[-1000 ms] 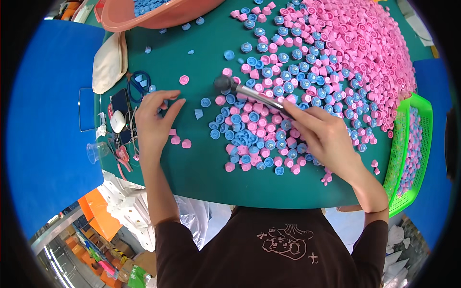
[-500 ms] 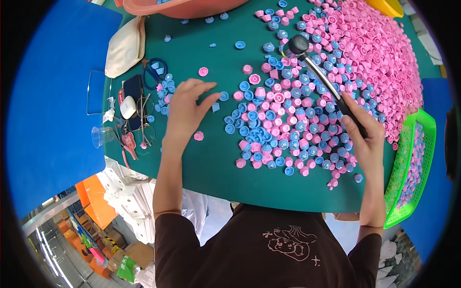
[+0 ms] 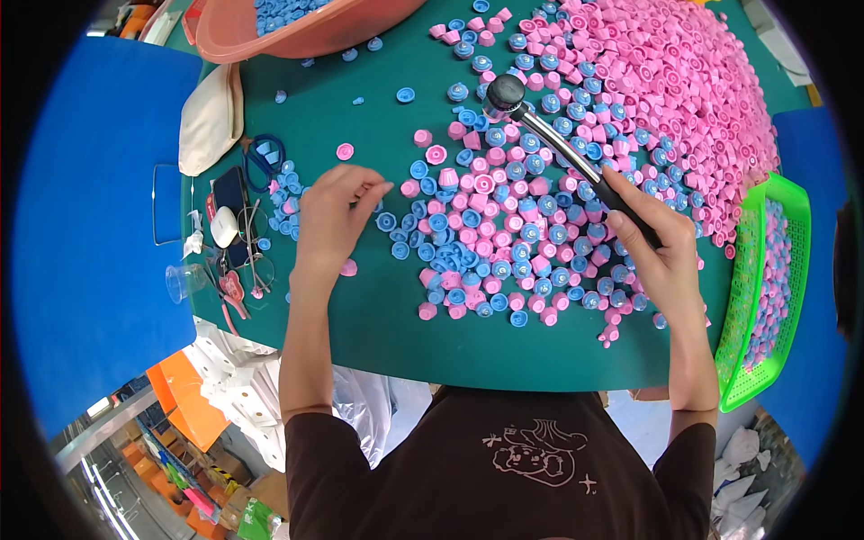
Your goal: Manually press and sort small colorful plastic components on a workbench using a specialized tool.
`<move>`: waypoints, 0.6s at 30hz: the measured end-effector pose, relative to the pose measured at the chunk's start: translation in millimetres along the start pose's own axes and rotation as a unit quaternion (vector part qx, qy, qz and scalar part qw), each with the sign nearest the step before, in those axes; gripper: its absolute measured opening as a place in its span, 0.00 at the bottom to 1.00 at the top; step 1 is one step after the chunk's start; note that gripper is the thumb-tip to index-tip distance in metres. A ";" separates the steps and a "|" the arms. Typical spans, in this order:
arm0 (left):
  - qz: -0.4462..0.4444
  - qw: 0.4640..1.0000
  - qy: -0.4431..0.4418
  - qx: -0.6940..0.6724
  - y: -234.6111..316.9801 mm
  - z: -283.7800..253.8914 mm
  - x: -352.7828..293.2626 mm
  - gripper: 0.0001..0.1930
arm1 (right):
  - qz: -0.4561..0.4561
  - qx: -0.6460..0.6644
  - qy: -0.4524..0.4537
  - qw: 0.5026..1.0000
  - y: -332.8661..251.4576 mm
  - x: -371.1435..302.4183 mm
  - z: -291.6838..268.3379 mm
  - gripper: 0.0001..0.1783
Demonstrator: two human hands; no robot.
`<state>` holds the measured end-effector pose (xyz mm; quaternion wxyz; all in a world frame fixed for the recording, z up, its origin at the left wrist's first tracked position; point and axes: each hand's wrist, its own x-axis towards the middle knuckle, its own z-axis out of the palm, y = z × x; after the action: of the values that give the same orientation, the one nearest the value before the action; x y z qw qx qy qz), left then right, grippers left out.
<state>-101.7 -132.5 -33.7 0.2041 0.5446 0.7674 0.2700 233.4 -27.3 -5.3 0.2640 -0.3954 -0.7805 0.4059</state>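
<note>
My right hand [image 3: 661, 256] is wrapped round the black grip of a small mallet [image 3: 562, 144] with a silver shaft and a round black head. The mallet lies slantwise above the scattered pieces. My left hand [image 3: 337, 216] is over the green table, thumb and fingers drawn together; anything between them is too small or hidden to name. Beside its fingertips are blue swirl-topped caps [image 3: 385, 221] and pink cup-shaped pieces [image 3: 410, 188]. Between both hands many pink cups and blue caps lie mixed, some joined into cupcake shapes [image 3: 519, 170].
A large heap of pink cups [image 3: 666, 99] covers the far right. A green basket [image 3: 790, 310] of pieces stands at the right edge, an orange-pink basin [image 3: 315, 36] at the far left. Scissors [image 3: 263, 162], a phone [image 3: 230, 193], glasses and a cloth pouch [image 3: 211, 117] lie left.
The whole view has shifted, so the table's contents sit further left. My left hand's fingers have closed together from a spread pose near a blue cap. My right hand still grips the mallet.
</note>
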 end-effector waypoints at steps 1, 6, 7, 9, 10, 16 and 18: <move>0.052 0.999 -0.003 0.017 -5.6 4.6 0.6 0.06 | -0.009 0.001 0.009 1.000 1.9 -0.3 0.3 0.23; 0.078 0.996 -0.020 0.038 -4.7 -0.3 -8.7 0.08 | -0.008 -0.011 0.009 1.000 0.0 -2.4 -6.9 0.24; 0.035 0.999 -0.010 0.012 -1.7 -3.6 -10.2 0.07 | 0.051 -0.011 -0.001 0.999 -5.2 -2.3 -9.6 0.25; -0.009 1.000 0.001 -0.012 -1.6 -8.2 -15.5 0.07 | 0.109 -0.008 -0.014 0.994 -5.4 -4.8 -9.4 0.26; -0.004 1.000 -0.005 -0.002 -3.0 -11.0 -17.7 0.08 | 0.098 -0.006 -0.007 0.995 -1.2 -7.3 -9.0 0.27; 0.043 0.998 -0.040 0.014 -10.4 -12.9 -33.3 0.12 | 0.156 0.069 -0.003 0.985 -0.5 -10.6 -11.3 0.23; 0.047 0.998 -0.037 0.022 -14.3 -11.0 -37.8 0.12 | 0.186 0.074 -0.007 0.980 -1.7 -10.6 -11.8 0.21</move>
<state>-106.5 -174.2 -33.6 0.2073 0.5935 0.7389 0.2423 247.2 -31.7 1.5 0.2070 -0.5100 -0.6630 0.5074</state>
